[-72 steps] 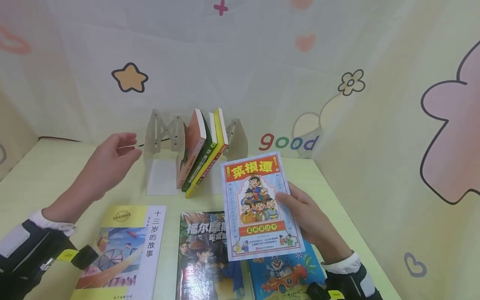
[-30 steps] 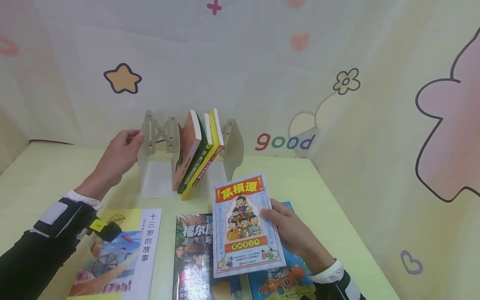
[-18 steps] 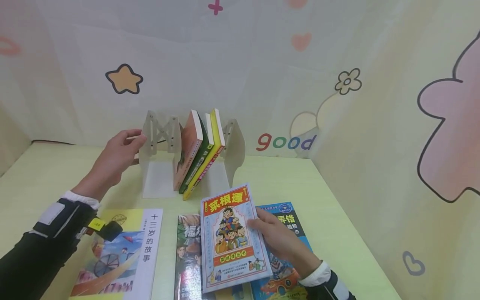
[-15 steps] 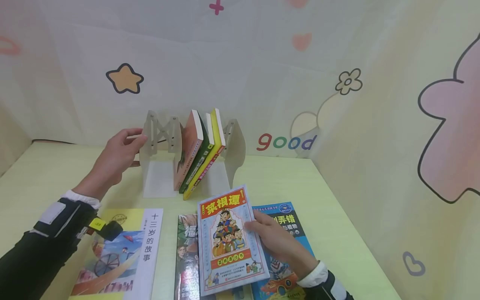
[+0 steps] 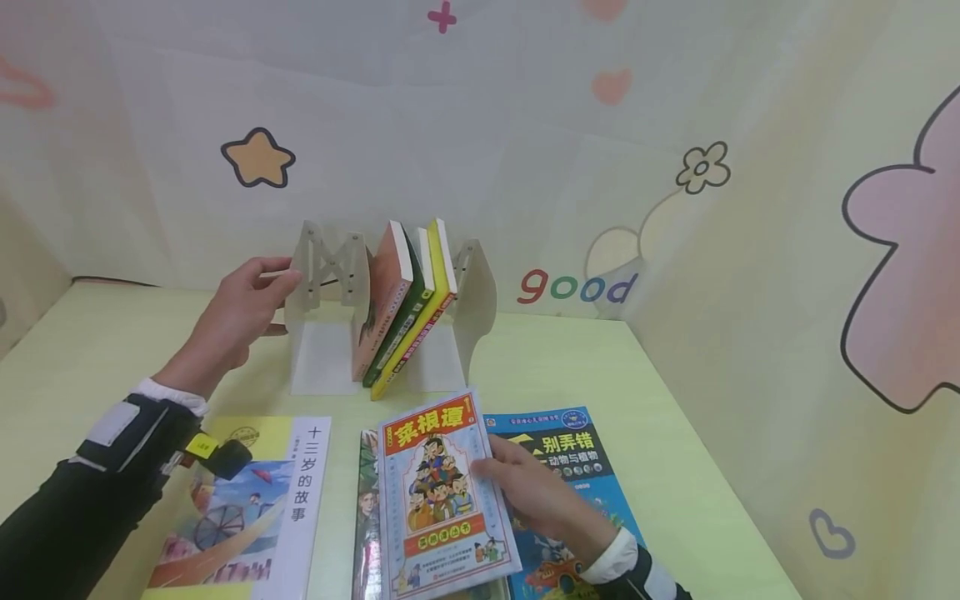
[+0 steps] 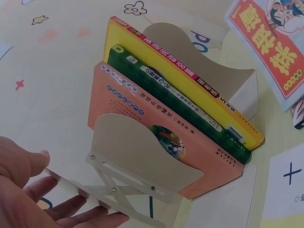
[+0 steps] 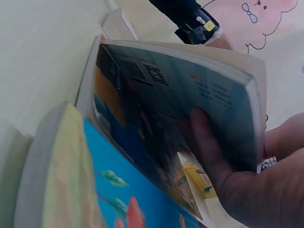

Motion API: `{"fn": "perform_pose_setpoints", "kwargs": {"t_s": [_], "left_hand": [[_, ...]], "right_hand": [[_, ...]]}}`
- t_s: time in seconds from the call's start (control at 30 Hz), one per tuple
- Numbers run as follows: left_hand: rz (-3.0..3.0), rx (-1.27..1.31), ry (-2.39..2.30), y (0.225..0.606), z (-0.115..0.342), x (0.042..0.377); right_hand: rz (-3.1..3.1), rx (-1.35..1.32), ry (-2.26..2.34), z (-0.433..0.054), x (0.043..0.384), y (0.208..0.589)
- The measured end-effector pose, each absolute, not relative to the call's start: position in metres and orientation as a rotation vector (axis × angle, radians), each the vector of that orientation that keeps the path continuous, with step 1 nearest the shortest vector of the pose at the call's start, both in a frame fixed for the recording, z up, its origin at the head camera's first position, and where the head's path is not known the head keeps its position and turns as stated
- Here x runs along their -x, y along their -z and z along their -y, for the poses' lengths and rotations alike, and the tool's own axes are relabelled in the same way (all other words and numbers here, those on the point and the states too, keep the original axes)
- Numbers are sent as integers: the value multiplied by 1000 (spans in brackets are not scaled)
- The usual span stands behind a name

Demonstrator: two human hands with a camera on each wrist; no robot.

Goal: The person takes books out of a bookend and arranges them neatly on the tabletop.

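My left hand (image 5: 236,325) grips the left end plate of a cream expandable bookend (image 5: 476,296), thumb and fingers at its edge. In the left wrist view, the fingers (image 6: 71,209) lie along that plate. Three books, pink (image 6: 128,107), green (image 6: 180,102) and yellow (image 6: 118,35), lean to the right in the bookend. My right hand (image 5: 536,496) pinches a light-blue book with a red title band (image 5: 442,533) by its right side, thumb on the cover. It is tilted over the Sherlock-style comic book (image 5: 369,517) and the blue animal book (image 5: 600,483).
A yellow and white book (image 5: 300,500) lies flat at the front left of the pale table (image 5: 570,358). A dark cable (image 5: 112,281) runs along the back left. Printed curtain walls stand behind and to the right.
My left hand has reached the bookend's left plate and taken hold of it. My right hand has brought the light-blue book down and left, uncovering more of the blue animal book.
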State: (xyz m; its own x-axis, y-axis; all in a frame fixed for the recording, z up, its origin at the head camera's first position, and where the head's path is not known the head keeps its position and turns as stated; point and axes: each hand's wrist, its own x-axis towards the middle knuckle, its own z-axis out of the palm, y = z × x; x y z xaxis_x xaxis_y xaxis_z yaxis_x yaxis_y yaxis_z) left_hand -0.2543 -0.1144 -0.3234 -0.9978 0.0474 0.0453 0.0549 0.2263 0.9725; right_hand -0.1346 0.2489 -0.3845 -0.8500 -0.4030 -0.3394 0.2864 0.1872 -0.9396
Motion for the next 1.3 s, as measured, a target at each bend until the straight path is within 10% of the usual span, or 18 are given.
{"fn": "perform_pose_setpoints", "kwargs": {"t_s": [1.3], "left_hand": [[2435, 108, 1932, 326, 114, 254]], "right_hand": [[-2767, 149, 734, -210, 106, 401]]}}
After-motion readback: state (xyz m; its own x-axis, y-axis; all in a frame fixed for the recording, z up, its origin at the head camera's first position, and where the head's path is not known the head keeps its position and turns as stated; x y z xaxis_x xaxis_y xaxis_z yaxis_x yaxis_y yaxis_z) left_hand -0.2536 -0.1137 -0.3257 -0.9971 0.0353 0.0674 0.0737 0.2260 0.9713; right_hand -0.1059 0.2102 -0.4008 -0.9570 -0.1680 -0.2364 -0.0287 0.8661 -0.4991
